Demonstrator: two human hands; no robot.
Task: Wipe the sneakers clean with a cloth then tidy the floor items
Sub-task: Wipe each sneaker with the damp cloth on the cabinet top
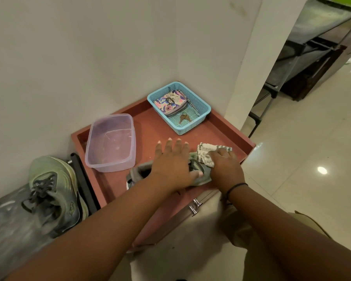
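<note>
Left hand [173, 165] steadies a sneaker [140, 175]; right hand [224, 167] presses a cloth [206, 154] on it.

Left grip [173, 165] flat — right grip [225, 165] curled.

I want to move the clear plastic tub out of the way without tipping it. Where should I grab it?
Grip the tub by its near rim, coming from above on the side facing you. It sits upright and open-topped on the red tray, the wall blocks the far side, and the rim looks like a firm edge to pinch.
</note>
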